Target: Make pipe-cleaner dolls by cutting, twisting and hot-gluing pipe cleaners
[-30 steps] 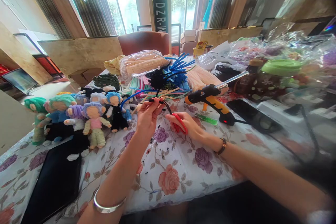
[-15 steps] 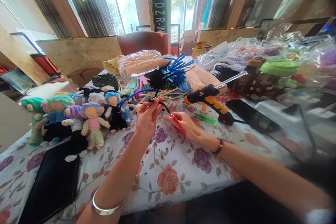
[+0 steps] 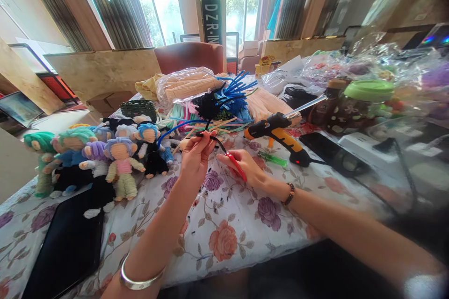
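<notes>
Between the thumb and fingers of my left hand (image 3: 196, 154) is a black pipe cleaner (image 3: 220, 143), bent, with one end running toward the right hand. My right hand (image 3: 247, 167) is closed around red-handled pliers or cutters (image 3: 235, 167); which of the two I cannot make out. Their tip meets the pipe cleaner, or comes very close to it. Small dark clippings (image 3: 211, 203) lie scattered on the floral tablecloth (image 3: 242, 247) below both hands.
Several small dolls (image 3: 121, 163) stand at left beside a black tablet (image 3: 66, 247). Behind my hands lies a heap of pipe cleaners (image 3: 233, 96). To the right are a glue gun (image 3: 280, 135), a green lighter (image 3: 272, 159), a phone (image 3: 329, 149) and a green-lidded jar (image 3: 368, 103).
The view has shifted very slightly. Both hands keep nearly the same pose, with the black pipe cleaner still in the left and the red-handled tool still in the right.
</notes>
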### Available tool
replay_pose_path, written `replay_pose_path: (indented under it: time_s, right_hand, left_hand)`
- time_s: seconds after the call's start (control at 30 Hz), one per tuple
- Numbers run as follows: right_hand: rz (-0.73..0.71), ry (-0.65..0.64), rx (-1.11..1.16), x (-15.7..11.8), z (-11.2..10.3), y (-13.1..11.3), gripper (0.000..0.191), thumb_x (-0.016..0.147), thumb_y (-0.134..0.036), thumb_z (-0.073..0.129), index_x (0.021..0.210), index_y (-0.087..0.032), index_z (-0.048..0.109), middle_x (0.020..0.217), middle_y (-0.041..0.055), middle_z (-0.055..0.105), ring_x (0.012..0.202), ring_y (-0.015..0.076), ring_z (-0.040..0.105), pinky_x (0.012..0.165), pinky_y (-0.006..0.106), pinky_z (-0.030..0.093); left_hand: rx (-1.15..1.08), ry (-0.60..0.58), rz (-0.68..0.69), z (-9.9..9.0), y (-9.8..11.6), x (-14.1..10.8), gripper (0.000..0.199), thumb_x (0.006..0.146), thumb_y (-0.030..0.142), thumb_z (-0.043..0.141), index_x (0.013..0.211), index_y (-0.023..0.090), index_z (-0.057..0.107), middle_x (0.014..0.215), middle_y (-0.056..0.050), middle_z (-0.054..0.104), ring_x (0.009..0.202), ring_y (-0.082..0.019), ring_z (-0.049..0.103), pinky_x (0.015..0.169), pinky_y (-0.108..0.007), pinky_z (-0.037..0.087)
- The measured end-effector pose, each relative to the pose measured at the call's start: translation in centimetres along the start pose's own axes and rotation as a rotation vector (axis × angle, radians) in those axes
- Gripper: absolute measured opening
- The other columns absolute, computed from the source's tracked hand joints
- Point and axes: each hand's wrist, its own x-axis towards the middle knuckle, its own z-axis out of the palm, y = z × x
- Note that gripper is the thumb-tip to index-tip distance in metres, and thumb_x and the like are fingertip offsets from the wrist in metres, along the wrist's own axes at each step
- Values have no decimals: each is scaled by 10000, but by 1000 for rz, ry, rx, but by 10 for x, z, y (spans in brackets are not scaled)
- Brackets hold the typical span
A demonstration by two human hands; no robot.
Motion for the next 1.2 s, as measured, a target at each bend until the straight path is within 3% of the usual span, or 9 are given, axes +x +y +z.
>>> replay_pose_path:
  time_s: [0.73,1.03,1.2]
  right_hand:
    - [-20,36,56,-1,3,4,515,728,-613,581,551,-199,331,469,-78,313,432,58,273,434,231,184]
    - [-67,38,122,1,1,2,477,785,-623,495,593,-198,397,499,-47,438,449,78,370,450,231,280]
    - [-41,16,136,-2,1,-1,477,779,-610,518,585,-200,370,484,-58,397,437,75,340,438,236,252]
  left_hand:
    - [28,-62,10,1,2,-1,227,606,71,766,550,149,560,672,16,689,799,-180,713,688,-215,568]
    - [-3,-105,33,4,4,-3,244,567,117,804,572,147,562,664,25,685,817,-203,711,772,-323,581]
    - [21,-50,73,4,5,-1,237,602,119,785,582,150,551,652,26,682,814,-199,712,833,-359,559]
